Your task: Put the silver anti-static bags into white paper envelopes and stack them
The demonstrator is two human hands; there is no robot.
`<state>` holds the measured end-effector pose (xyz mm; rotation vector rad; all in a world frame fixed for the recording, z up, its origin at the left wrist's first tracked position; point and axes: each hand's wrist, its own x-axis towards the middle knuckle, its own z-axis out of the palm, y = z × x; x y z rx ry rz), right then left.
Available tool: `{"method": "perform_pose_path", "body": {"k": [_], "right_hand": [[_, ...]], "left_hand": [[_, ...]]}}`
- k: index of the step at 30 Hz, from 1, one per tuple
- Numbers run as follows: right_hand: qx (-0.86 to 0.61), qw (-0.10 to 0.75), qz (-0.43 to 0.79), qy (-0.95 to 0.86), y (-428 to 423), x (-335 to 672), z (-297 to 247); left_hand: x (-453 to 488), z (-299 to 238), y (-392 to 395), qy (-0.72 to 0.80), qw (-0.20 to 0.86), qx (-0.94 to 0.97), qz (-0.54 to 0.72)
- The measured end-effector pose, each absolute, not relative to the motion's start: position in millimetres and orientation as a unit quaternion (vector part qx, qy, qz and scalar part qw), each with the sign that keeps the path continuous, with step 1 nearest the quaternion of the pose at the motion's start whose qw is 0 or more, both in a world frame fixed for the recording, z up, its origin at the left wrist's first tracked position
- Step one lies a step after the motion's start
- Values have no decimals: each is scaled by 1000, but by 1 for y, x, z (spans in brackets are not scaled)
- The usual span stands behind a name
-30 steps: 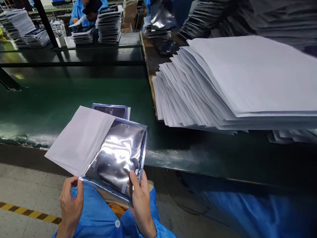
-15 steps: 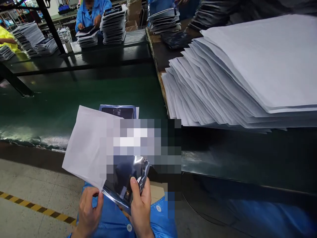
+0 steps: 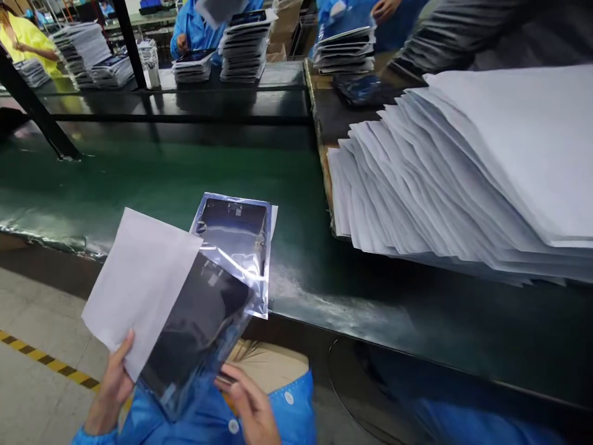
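Note:
My left hand is closed on the lower edge of a white sheet, thumb on top. The sheet looks thin and soft; whether it is a single layer or a sleeve I cannot tell. Its right side meets a dark flat panel in a clear plastic bag, tilted above my lap. My right hand pinches the bag's lower right edge; some fingers are hidden behind it. Just beyond, another bagged dark panel lies on the green bench, with white material showing under its right edge.
A tall stack of white sheets overhangs the raised board at right. Across the bench, people in blue and yellow work near piles of panels. A black post and a slanted black bar stand at left.
My left hand has moved left and now grips the white sheet lower down. The bagged panel has turned and shows more of its face. My right hand has shifted down to its edge. The view has shifted too.

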<state>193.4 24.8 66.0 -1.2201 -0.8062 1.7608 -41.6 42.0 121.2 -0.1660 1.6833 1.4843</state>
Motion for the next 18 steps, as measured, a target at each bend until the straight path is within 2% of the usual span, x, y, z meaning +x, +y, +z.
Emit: {"method": "perform_pose_path", "body": {"k": [3, 5, 10, 12, 18], "right_hand": [[-542, 506, 585, -329, 35, 234, 73], [-548, 537, 553, -326, 48, 243, 83], [-514, 455, 656, -314, 81, 206, 80], [-529, 458, 657, -281, 82, 191, 66], [-576, 474, 631, -215, 61, 184, 38]], "left_hand": [[-88, 109, 13, 703, 474, -52, 527], [-111, 100, 0, 706, 533, -23, 465], [-119, 76, -1, 696, 649, 65, 302], [-112, 70, 3, 693, 654, 95, 287], [-96, 55, -1, 724, 580, 99, 359]]}}
